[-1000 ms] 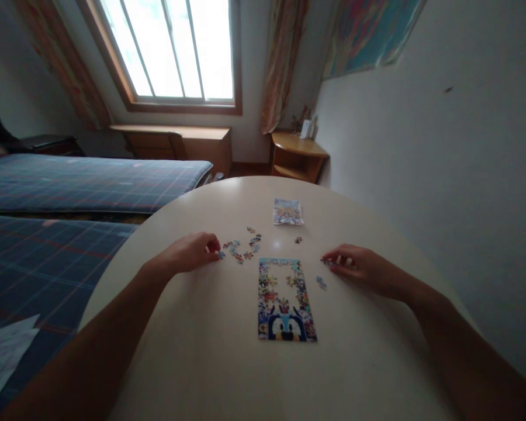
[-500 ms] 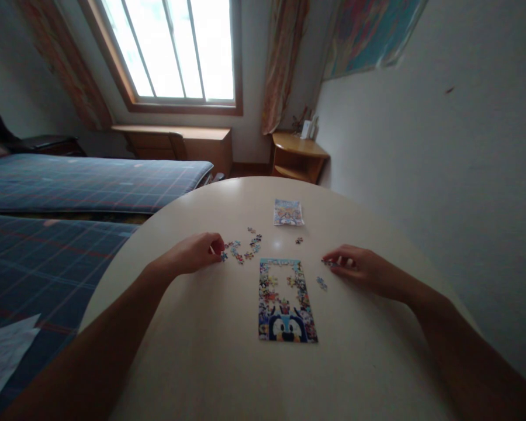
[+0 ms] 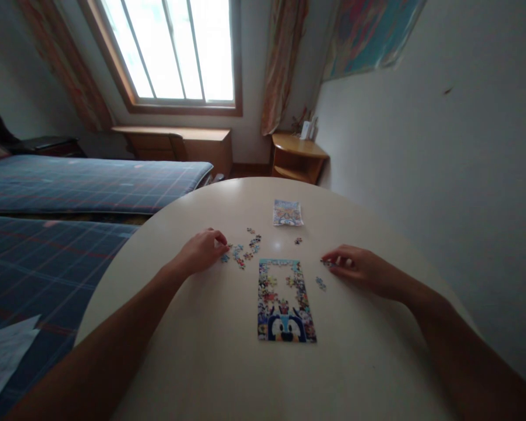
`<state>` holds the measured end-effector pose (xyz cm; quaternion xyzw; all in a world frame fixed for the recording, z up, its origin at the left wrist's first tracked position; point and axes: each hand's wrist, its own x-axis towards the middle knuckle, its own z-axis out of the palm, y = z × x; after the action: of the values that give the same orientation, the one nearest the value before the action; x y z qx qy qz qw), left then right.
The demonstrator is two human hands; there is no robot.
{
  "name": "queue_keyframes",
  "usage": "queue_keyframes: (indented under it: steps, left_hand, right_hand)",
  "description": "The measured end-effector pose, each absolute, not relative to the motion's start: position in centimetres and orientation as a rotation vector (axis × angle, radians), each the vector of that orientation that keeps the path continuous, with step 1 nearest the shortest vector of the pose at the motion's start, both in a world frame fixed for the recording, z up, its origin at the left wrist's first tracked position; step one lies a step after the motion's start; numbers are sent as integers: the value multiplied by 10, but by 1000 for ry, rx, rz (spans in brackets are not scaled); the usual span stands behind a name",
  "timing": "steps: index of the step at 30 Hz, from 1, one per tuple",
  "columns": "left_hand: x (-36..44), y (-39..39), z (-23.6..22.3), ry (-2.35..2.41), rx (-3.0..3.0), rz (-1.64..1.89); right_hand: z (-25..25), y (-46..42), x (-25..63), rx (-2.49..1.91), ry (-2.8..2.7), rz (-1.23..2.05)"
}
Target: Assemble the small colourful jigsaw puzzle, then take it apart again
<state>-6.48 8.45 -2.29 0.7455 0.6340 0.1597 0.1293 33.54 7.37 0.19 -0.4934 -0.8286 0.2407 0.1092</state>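
A partly filled jigsaw puzzle [image 3: 287,330] with a blue cartoon dog face lies on the round table, its upper middle bare in places. My left hand [image 3: 204,250] is at the left end of a scatter of loose puzzle pieces [image 3: 248,256], thumb and forefinger closed around a small piece [image 3: 229,246] at the fingertips. Another blue piece lies just below the thumb. Right of the puzzle, my right hand [image 3: 348,264] rests low over the table and pinches a puzzle piece [image 3: 325,262]. A further loose piece [image 3: 321,283] lies below those fingers.
A creased picture sheet [image 3: 288,213] lies beyond the puzzle, with a lone cluster of pieces [image 3: 298,240] nearer me. The pale round table [image 3: 210,345] stands between a plaid bed [image 3: 70,251] on the left and a white wall [image 3: 456,193] on the right.
My left hand has shifted slightly right and its fingertips have moved to another spot among the pieces. A few pieces there have moved a little. My right hand keeps its place.
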Motion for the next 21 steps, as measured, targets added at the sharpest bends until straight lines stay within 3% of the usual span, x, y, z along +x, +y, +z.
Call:
queue_keyframes:
  steps: [6,11,21]
  left_hand:
    - [-66,83,-19,1835,2151,494]
    - [-46,71,-5,1564,2095,620]
    - [12,35,-13,1364,2074,522]
  right_hand:
    - [1,74,335,-1411,-2441,680]
    - [8,69,326,-1377,-2418,573]
    - [0,26,250,-1131,-2396,277]
